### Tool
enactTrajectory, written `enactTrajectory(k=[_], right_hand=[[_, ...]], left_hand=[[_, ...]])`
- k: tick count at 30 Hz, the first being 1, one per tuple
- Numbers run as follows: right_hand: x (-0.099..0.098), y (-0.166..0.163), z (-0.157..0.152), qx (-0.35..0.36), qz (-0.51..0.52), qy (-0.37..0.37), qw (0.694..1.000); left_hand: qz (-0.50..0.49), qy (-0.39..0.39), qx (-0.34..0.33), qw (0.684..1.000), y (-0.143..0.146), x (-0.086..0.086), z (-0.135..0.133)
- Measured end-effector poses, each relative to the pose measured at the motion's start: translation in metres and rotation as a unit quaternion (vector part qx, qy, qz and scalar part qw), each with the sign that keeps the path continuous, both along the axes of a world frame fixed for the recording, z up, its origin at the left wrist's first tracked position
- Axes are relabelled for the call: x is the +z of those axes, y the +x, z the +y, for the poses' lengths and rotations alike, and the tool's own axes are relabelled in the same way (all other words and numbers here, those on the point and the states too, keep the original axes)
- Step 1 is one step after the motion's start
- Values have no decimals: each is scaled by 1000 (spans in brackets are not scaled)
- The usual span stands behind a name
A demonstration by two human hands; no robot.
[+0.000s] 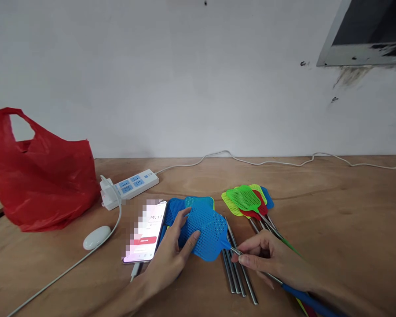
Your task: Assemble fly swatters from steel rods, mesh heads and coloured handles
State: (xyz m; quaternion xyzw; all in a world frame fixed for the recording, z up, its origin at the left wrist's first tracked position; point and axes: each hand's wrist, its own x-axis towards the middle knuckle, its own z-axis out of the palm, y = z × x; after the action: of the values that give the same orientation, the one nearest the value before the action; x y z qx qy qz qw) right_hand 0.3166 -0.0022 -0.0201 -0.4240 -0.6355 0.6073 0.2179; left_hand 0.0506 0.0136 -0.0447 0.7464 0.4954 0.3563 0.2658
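My left hand (171, 253) grips the perforated head of a blue fly swatter (208, 231), thumb on its face. With thumb and fingers, my right hand (267, 255) pinches the swatter's metal shaft just below the head; its blue handle (308, 297) runs to the lower right under my wrist. Beneath and behind the held head lie more blue swatter heads (175, 209). Between my hands rest several loose metal tubes (239, 275). Beyond my right hand is a fanned pile of swatters with green (246, 198), yellow, red and blue heads.
A lit phone (145, 237) on a cable lies left of my left hand. Farther left are a white power strip (138, 182), a white oval device (97, 237) and a red plastic bag (42, 185). A white cord (267, 163) runs along the wall.
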Motion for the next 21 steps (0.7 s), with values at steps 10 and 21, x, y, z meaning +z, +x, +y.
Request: enactTrajectory(k=[10, 21], right_hand=[[0, 6, 0, 7, 12, 10, 1000], [-2, 5, 8, -113, 76, -2, 991]], left_hand=[[-36, -45, -22, 998, -1, -3, -3], [-139, 8, 57, 989, 9, 16, -2]])
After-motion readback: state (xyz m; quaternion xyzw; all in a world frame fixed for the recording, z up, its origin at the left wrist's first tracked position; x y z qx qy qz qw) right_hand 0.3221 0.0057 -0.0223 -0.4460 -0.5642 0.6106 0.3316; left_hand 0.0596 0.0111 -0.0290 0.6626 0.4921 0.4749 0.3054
